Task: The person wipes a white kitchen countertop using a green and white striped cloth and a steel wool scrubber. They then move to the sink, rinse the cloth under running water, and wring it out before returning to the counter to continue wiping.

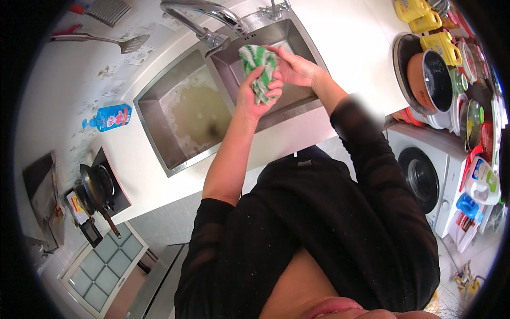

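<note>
My left hand point(261, 91) grips a bunched green-and-white striped cloth point(255, 63) above the double stainless steel sink point(285, 111). Close on the cloth's right side is my right hand point(297, 68), its palm turned towards the cloth and its fingers partly hidden behind it; whether it grips the cloth I cannot tell. Cloudy, yellowish water with suds point(199, 107) stands in the left basin. Under my hands lies the right basin, partly hidden by them. A chrome faucet point(207, 24) arches over the sink from the back.
A blue pump bottle point(114, 118) lies in view left of the sink, near the tiled wall. Farther left, a wok point(92, 187) is on the stove. On the right are a brown pot point(418, 79), yellow jugs point(440, 47) and a front-loading washing machine point(418, 179).
</note>
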### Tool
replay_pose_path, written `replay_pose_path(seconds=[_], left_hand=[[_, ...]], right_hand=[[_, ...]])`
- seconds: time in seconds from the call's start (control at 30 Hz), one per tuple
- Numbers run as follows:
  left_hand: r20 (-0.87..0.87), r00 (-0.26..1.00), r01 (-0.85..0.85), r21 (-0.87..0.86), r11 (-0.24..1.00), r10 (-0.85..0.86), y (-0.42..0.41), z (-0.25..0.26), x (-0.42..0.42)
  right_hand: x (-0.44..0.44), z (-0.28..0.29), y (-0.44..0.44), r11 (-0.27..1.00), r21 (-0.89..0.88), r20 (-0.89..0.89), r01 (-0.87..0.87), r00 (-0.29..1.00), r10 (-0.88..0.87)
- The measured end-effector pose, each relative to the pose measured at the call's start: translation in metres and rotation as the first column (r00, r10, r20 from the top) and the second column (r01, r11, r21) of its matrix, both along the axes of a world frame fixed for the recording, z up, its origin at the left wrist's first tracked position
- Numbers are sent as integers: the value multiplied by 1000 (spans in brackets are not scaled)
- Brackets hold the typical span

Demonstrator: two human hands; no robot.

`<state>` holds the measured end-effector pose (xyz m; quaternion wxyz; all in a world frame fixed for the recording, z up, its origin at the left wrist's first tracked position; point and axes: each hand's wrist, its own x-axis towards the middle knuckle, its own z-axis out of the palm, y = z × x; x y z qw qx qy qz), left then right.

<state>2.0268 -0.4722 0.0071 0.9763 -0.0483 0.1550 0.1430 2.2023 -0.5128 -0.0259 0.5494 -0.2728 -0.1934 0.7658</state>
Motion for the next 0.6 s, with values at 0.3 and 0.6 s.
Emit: replay_pose_path(seconds=[0.3,0.6], left_hand=[[35,984,167,160,973,-174,-12,3,11],[-669,739,553,540,635,-74,13,-14,12]], right_hand=[[-3,37,32,1000,-18,105,-6,994,8],[-22,15,56,984,-143,681,106,732,20]])
